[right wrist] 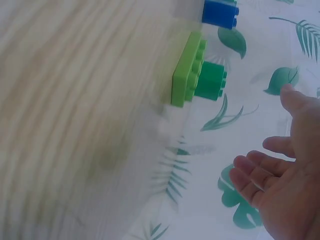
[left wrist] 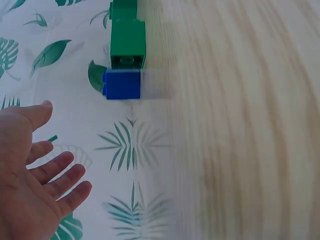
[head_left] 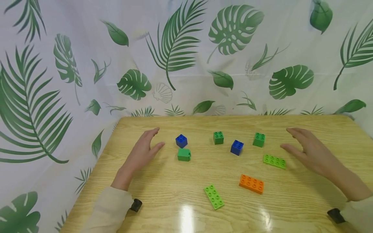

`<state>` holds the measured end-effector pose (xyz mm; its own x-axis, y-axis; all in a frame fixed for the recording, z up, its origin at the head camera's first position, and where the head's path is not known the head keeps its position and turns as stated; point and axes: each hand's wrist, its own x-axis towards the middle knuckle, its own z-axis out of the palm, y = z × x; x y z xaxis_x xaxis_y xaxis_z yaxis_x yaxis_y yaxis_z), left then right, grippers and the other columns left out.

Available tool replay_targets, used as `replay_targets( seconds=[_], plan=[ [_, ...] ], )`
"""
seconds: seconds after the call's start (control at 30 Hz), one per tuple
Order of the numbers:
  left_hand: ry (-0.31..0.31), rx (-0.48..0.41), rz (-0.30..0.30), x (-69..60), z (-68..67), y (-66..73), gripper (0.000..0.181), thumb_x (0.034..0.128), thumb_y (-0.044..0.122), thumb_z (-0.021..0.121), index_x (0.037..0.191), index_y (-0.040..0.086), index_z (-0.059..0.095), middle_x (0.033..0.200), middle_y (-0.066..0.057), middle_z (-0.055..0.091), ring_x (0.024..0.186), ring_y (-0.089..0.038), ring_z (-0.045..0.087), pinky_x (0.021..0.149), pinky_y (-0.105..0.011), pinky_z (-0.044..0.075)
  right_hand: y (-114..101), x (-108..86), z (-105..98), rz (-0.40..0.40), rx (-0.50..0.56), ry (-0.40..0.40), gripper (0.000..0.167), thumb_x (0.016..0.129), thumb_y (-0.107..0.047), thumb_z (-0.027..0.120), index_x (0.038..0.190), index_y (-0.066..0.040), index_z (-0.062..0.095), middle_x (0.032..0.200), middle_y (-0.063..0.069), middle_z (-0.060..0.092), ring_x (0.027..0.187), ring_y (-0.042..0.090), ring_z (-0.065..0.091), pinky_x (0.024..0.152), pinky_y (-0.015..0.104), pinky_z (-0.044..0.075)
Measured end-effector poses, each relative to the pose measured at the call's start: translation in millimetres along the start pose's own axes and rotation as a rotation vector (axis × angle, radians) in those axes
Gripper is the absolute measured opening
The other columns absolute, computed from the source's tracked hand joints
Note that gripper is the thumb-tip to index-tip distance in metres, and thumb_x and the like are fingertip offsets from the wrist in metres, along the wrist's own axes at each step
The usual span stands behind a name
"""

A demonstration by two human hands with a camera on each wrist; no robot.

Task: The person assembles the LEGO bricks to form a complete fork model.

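My left hand [head_left: 143, 150] is held at the left with fingers relaxed and nothing in it. Nearest to it are a blue brick [head_left: 181, 141] and a green brick [head_left: 183, 155] lying on its side. On the right, my right hand [head_left: 316, 155] is also empty, thumb and fingers apart, beside a flat lime brick [head_left: 275, 161] and a green brick [head_left: 258, 139]. In the left wrist view the left hand [left wrist: 35, 175] is left of the blue brick [left wrist: 123, 84]. The right wrist view has the right hand [right wrist: 285, 175] below the green brick [right wrist: 210, 81] and lime brick [right wrist: 187, 72].
Between the hands on the wooden table [head_left: 163, 200] are another green brick [head_left: 218, 138], a second blue brick [head_left: 237, 147], an orange brick [head_left: 251, 183] and another lime brick [head_left: 214, 196]. A leaf-patterned cloth [head_left: 186, 97] hangs behind the table and along its left side.
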<state>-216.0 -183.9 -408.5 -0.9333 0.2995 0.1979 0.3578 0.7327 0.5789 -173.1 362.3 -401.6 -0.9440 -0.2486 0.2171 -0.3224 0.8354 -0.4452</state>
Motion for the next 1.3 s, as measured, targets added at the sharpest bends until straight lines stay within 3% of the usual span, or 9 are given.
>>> replay_targets(
  seconds=[0.1,0.27,0.5,0.73,0.87,1.13,1.3],
  plan=[
    [0.02,-0.04,0.002,4.1,8.5,5.3,0.062,0.1065,0.032,0.061,0.157,0.003,0.039,0.149,-0.018,0.049,0.136,-0.035,0.049,0.109,-0.053,0.044,-9.6,1.5,3.3,-0.023,0.023,0.016,0.066,0.105,-0.029,0.063,0.152,0.01,0.039,0.148,0.038,0.038,0.127,0.059,0.042,0.096,0.076,0.036],
    [0.053,-0.087,0.003,10.7,21.4,10.7,0.058,0.1063,0.029,0.062,0.154,0.002,0.042,0.144,-0.017,0.052,0.13,-0.033,0.052,0.104,-0.05,0.048,-25.1,4.9,15.1,-0.097,0.022,0.072,0.056,0.104,-0.024,0.065,0.148,0.006,0.047,0.141,0.027,0.051,0.105,0.044,0.06,0.079,0.062,0.052],
    [0.058,-0.135,-0.036,18.4,33.2,14.8,0.058,0.1058,0.028,0.062,0.153,0.001,0.044,0.141,-0.017,0.053,0.126,-0.032,0.053,0.103,-0.048,0.048,-41.4,12.3,33.2,-0.194,0.024,0.121,0.05,0.101,-0.018,0.07,0.144,0.003,0.055,0.132,0.02,0.061,0.097,0.032,0.065,0.072,0.046,0.056],
    [0.043,-0.202,-0.084,25.5,41.6,19.1,0.059,0.1041,0.025,0.065,0.153,0.0,0.045,0.14,-0.019,0.054,0.125,-0.033,0.053,0.103,-0.048,0.049,-53.2,23.9,47.2,-0.276,0.041,0.14,0.049,0.096,-0.011,0.075,0.139,0.006,0.058,0.116,0.015,0.067,0.09,0.022,0.064,0.073,0.035,0.058],
    [0.022,-0.217,-0.109,30.1,46.1,22.1,0.06,0.1031,0.026,0.067,0.153,0.0,0.045,0.14,-0.019,0.054,0.125,-0.033,0.053,0.102,-0.047,0.049,-58.1,30.0,54.6,-0.267,0.087,0.113,0.047,0.097,-0.013,0.074,0.138,0.006,0.059,0.112,0.012,0.068,0.088,0.016,0.063,0.074,0.031,0.058],
    [-0.014,-0.231,-0.178,38.4,53.2,24.1,0.06,0.1026,0.029,0.068,0.153,0.004,0.048,0.14,-0.017,0.056,0.126,-0.032,0.055,0.102,-0.046,0.05,-69.3,41.4,62.2,-0.162,0.135,0.026,0.048,0.101,-0.022,0.07,0.138,0.007,0.059,0.126,0.024,0.066,0.09,0.024,0.067,0.075,0.042,0.059],
    [-0.038,-0.253,-0.21,42.3,56.6,23.9,0.059,0.1015,0.03,0.069,0.151,0.003,0.051,0.139,-0.017,0.058,0.125,-0.032,0.057,0.102,-0.046,0.05,-74.0,44.6,64.9,-0.113,0.148,-0.037,0.053,0.1,-0.023,0.072,0.138,0.01,0.058,0.129,0.027,0.064,0.093,0.028,0.069,0.074,0.038,0.058]
  ],
)
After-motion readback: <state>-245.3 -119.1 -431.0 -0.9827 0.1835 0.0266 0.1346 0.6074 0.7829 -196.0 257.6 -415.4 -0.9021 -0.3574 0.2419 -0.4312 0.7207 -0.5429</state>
